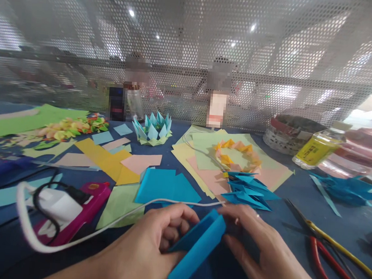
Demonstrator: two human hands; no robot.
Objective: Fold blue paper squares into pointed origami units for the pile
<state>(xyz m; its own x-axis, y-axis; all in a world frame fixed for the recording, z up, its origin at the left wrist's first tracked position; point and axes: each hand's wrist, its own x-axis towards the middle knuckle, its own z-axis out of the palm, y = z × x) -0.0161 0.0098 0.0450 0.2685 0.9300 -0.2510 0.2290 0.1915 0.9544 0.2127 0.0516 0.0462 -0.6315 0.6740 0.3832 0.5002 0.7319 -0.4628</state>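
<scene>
A folded strip of bright blue paper (199, 251) slants upward to the right, its two layers standing slightly apart. My left hand (156, 239) grips its lower left part, thumb in front and the other fingers curled behind. At the upper right end my right hand (252, 237) has its index finger and thumb around the corner. Just beyond the hands lie flat blue paper sheets (160, 186). Right of those is a cluster of pointed blue folded pieces (249, 190), near a ring of orange and peach folded paper (227, 161).
Red- and yellow-handled scissors (328, 238) lie at right. A magenta power strip (85, 209) with a white cable (116, 224) sits at left. Behind are a light-blue paper crown (152, 131), a yellow-labelled bottle (319, 146), a round container (291, 134) and a perforated metal screen (193, 38).
</scene>
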